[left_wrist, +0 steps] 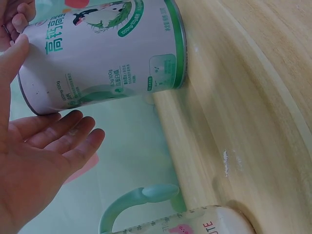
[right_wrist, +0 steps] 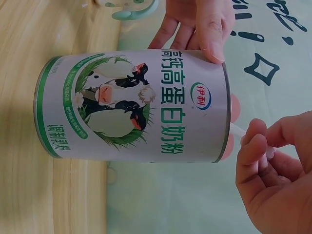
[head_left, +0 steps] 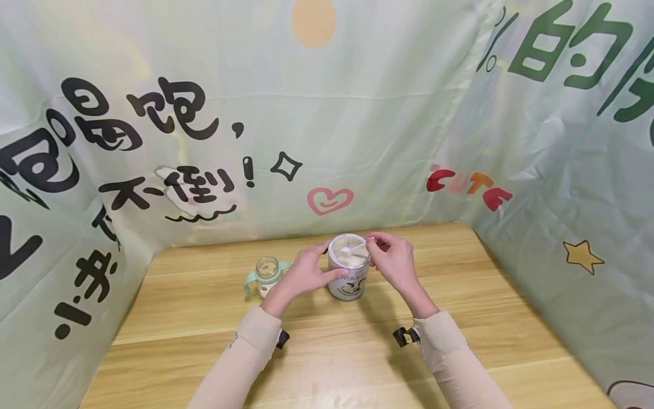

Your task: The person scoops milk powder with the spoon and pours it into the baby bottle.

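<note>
An open milk powder can [head_left: 347, 288] with a cow on its label stands upright on the table, pale powder inside. My left hand [head_left: 305, 269] holds its left side near the rim, thumb across the front and fingers spread toward the back. At the can's upper right, my right hand [head_left: 397, 262] pinches the handle of a white scoop [head_left: 355, 247]. The scoop's bowl is inside the can, at the powder; how deep it sits is hard to tell. The right wrist view shows the scoop handle [right_wrist: 237, 130] slanting over the rim between thumb and fingers.
Left of the can stands a baby bottle [head_left: 267, 279] with mint-green handles and no lid on top, partly behind my left forearm. The wooden table [head_left: 337, 363] meets printed cloth walls [head_left: 368, 130] at the back and both sides.
</note>
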Tool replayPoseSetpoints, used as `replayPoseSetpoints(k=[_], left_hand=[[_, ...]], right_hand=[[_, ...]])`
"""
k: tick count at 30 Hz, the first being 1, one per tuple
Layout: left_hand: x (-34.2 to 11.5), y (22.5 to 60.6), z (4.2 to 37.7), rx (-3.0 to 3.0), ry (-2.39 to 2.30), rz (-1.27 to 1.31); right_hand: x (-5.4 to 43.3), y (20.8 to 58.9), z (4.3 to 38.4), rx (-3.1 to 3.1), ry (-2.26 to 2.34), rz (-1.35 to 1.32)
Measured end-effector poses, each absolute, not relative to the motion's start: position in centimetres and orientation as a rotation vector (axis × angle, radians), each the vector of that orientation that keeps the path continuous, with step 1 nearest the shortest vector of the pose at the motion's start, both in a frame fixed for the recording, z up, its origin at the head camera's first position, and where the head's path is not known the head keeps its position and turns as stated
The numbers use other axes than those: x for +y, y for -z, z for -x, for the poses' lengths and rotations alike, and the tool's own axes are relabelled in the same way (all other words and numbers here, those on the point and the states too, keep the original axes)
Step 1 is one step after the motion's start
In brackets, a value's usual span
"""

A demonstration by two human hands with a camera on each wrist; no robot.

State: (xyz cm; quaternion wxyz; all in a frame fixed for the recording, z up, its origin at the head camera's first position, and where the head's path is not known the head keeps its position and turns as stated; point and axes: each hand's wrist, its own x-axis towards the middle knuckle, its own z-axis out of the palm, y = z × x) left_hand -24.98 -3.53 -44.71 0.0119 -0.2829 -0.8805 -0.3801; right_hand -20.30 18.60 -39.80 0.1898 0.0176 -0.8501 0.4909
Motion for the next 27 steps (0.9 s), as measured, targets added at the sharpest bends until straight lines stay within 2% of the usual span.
replayPoseSetpoints(k=[14, 27], left_hand=[[-3.63, 44.55, 24.81, -2.767, 1.185, 0.866], [-3.62, 44.44, 24.71, -2.769, 1.185, 0.867]], right_hand=[[18.44, 40.15, 20.51, -2.579, -1.127, -0.267], [18.27, 40.25, 20.7, -2.621, -1.051, -0.352]])
